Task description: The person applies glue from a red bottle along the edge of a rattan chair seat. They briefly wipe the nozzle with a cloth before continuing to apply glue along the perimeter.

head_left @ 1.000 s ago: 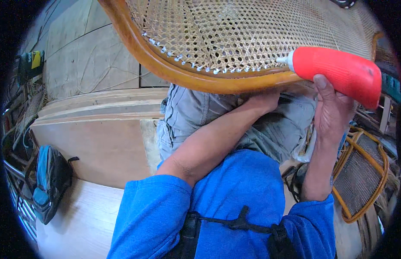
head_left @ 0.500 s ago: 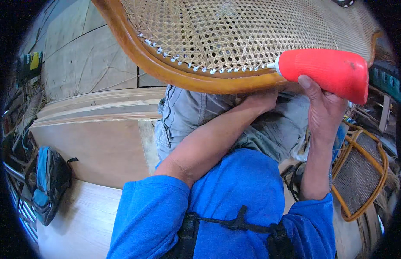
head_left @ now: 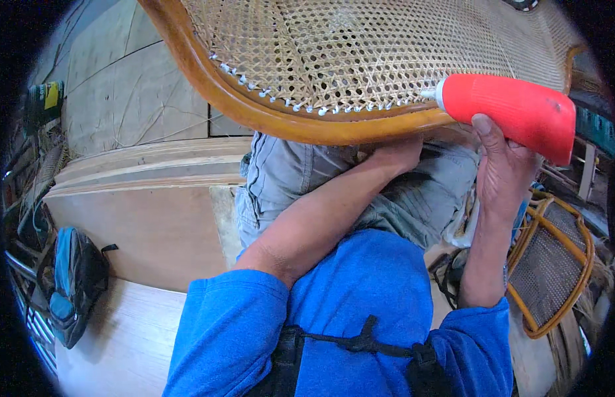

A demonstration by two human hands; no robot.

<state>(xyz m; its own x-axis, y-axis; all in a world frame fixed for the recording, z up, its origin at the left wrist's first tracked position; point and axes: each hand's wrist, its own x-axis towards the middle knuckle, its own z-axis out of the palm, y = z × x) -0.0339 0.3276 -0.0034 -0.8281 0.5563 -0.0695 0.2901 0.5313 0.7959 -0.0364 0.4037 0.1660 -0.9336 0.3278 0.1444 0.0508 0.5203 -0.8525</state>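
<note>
My right hand [head_left: 503, 157] is wrapped round a red squeeze glue bottle [head_left: 509, 109] with a pale collar and pointed nozzle. The bottle lies nearly level, its tip pointing left at the edge of a woven cane panel [head_left: 367, 49]. A curved, varnished wooden frame [head_left: 287, 130] borders that panel. White glue dabs [head_left: 286, 102] run in a row along the inner groove, from the upper left curve to near the nozzle. Below the frame, over my lap, is my left hand [head_left: 403, 154]; its fingers are hidden under the frame.
At the left, a black and teal backpack [head_left: 73, 284] leans beside stacked plywood sheets [head_left: 142, 225]. A smaller wood-framed cane piece [head_left: 552, 264] stands at the right among dried strands. A dark container with a yellow label [head_left: 48, 98] sits far left.
The glue bottle has shifted a little to the right along the cane edge in my right hand. My left hand stays under the frame, nearly unmoved.
</note>
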